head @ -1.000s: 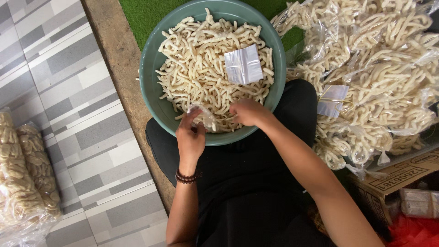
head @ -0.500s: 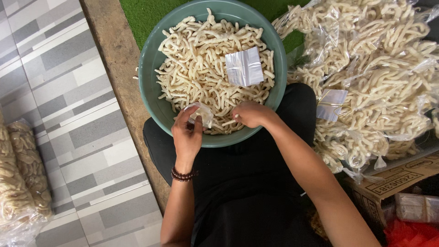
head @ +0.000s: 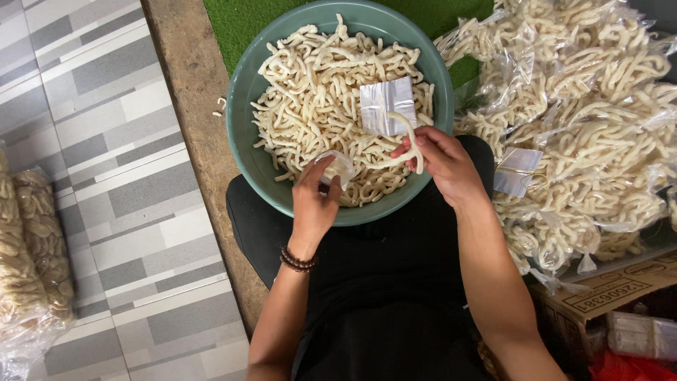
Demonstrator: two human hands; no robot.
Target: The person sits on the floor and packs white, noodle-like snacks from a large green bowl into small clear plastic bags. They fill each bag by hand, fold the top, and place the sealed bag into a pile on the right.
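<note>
I see the small clear bag (head: pixel 337 168) over the green basin's (head: pixel 243 106) near rim, my left hand (head: pixel 314 201) pinching it open. My right hand (head: pixel 441 162) grips pale cracker sticks (head: pixel 409 144); loosely held, they could snap or miss the narrow mouth.

Grey tiled floor (head: pixel 127 183): bagged crackers (head: pixel 32 261) at left edge. Green mat (head: pixel 243 21): teal basin (head: pixel 247 141), filled bags (head: pixel 585 134).

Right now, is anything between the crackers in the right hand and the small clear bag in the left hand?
Nothing visible. The right hand holds pale cracker sticks above the green basin; the left hand holds the clear bag beside them, only loose crackers beneath.
</note>
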